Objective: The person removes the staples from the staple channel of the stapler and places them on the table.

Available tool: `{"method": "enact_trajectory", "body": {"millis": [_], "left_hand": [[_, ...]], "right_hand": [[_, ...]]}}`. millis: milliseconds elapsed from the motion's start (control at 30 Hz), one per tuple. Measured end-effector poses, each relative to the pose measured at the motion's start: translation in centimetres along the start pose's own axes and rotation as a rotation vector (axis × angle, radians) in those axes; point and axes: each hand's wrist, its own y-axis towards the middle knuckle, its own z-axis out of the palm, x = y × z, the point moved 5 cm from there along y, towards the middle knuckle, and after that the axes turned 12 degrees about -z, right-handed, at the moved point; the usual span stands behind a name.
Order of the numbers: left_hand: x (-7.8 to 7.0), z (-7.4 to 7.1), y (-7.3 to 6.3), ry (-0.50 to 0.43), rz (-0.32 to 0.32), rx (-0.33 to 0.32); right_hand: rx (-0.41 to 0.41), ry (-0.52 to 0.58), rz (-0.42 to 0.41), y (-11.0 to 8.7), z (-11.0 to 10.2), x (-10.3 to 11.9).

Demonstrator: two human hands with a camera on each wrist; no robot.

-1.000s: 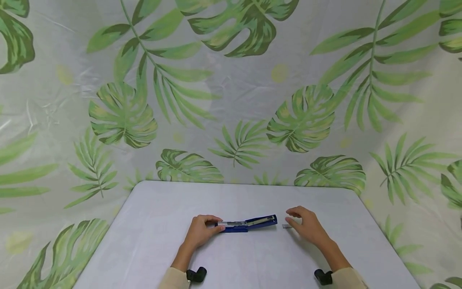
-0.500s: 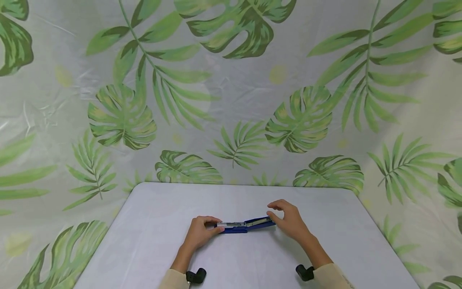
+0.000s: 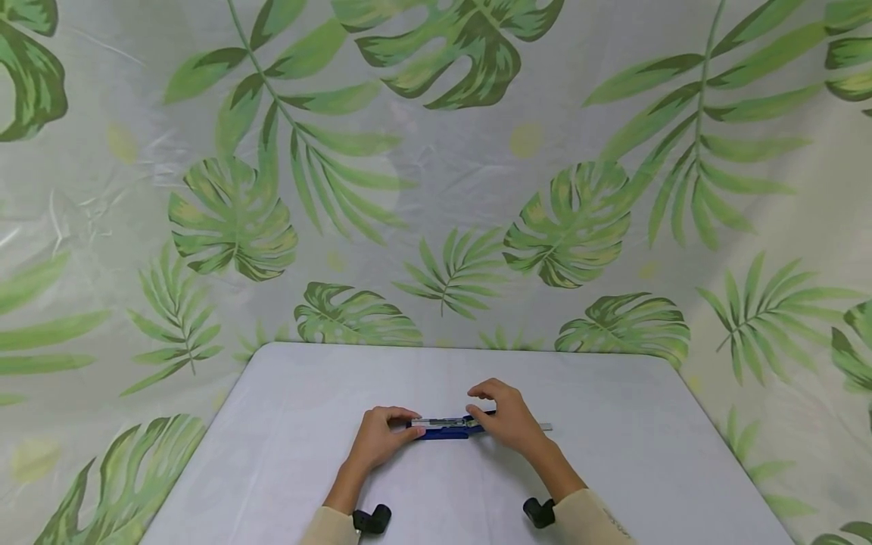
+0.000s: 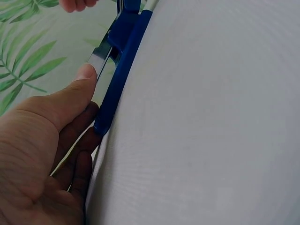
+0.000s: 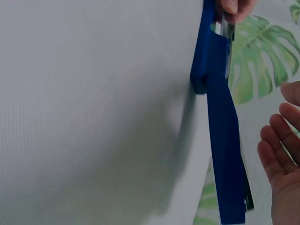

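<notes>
A blue stapler [image 3: 443, 434] lies on the white table, swung wide so that its top arm slants off to the right and its metal track is exposed. My left hand [image 3: 383, 437] grips its left end; in the left wrist view the thumb presses the metal part while fingers sit against the blue base [image 4: 123, 70]. Over the top arm [image 5: 225, 150] hovers my right hand [image 3: 507, 416], covering much of that arm in the head view. Its fingers are loosely bent, apart from the stapler in the right wrist view, and hold nothing visible. A staple strip [image 3: 547, 426] lies beyond it.
The white tabletop [image 3: 306, 393] has rounded far corners. Behind it hangs a curtain [image 3: 436, 189] printed with green leaves. A black wrist camera sits at each sleeve, such as the left one [image 3: 372, 519].
My right hand has moved left from beside the staple strip to above the stapler's top arm, so the strip shows again. My left hand and the stapler have stayed in place.
</notes>
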Motion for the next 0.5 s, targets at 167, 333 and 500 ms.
{"method": "enact_trajectory", "body": {"millis": [167, 333, 500], "left_hand": [[0.0, 0.0, 0.1, -0.01, 0.004, -0.005], [0.1, -0.1, 0.1, -0.013, 0.005, -0.008], [0.1, -0.1, 0.1, -0.015, 0.013, -0.012]], "right_hand": [[0.028, 0.013, -0.008, 0.3, 1.6, 0.5], [0.064, 0.012, -0.035, 0.5, 3.1, 0.8], [0.095, 0.03, -0.043, 0.8, 4.2, 1.1]]}}
